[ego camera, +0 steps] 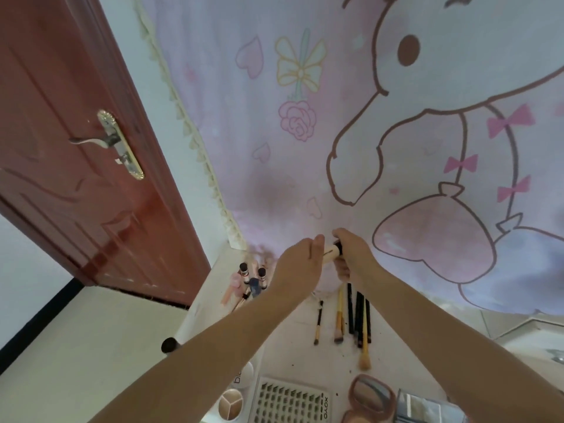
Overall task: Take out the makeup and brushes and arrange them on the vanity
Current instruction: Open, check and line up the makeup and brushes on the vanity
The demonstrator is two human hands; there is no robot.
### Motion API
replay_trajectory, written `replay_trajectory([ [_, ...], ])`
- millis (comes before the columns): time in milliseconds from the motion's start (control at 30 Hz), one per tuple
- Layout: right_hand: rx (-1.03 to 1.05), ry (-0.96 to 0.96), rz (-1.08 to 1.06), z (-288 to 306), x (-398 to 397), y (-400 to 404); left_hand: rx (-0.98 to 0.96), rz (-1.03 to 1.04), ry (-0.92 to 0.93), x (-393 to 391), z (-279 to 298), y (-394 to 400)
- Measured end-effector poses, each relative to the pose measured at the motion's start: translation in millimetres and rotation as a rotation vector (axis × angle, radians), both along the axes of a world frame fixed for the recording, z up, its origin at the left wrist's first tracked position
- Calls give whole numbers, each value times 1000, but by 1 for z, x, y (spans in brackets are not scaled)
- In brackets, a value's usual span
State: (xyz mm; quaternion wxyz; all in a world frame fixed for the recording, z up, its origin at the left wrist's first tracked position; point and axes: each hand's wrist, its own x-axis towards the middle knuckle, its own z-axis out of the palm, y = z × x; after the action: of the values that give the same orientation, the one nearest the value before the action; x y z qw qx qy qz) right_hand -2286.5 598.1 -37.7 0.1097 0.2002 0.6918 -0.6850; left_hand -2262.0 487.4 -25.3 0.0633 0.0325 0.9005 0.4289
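Though both arms reach far forward, the nearest things lie at the front of the counter [406,355]: a lash tray [290,404], a round tri-colour powder pan [230,404], an open pink compact [370,395] and a silvery palette [427,407]. Beyond them a row of brushes [354,319] lies side by side, handles pointing to the wall, with a lone thin brush [319,322] just to their left. Further left stand small dark-capped bottles [253,277] among pink items. Farthest, above the counter's back edge and before the cartoon curtain [396,117], both hands meet on a cream tube [332,251] with a dark end. The left hand [300,267] pinches its cream end with thumb and fingers; the right hand [355,257] curls round the dark end. I'd judge it light, rigid and smooth, likely slippery plastic, perhaps with a cap that could pull loose. Holding the body rather than the cap seems safest, then setting it down gently beside the bottles so none topple.
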Motion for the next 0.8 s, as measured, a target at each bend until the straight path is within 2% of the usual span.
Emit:
replay_trajectory([
  [33,1,-25,0,-1,2,1,-92,-16,141,2,-7,4],
  [67,22,-37,7,-1,4,1,-106,-3,254,3,-15,5],
  [200,92,-60,24,0,10,-1,-177,0,387,2,-33,1],
  [267,236,32,0,-1,12,0,-190,-5,332,-4,-33,1],
  [333,496,189,11,-2,14,4,-126,-45,251,-6,-32,5],
  [433,790,500,63,1,20,13,149,-44,23,-1,-32,15],
  [500,868,711,116,5,24,19,403,26,-228,2,-28,20],
  [567,842,866,145,11,25,28,512,-23,-409,3,-21,21],
  [633,776,819,202,13,24,38,458,-121,-412,-3,-15,17],
  [733,631,477,329,12,22,51,265,-295,-256,-13,-8,6],
  [800,507,360,360,8,22,57,112,-414,-198,-19,-4,-1],
])
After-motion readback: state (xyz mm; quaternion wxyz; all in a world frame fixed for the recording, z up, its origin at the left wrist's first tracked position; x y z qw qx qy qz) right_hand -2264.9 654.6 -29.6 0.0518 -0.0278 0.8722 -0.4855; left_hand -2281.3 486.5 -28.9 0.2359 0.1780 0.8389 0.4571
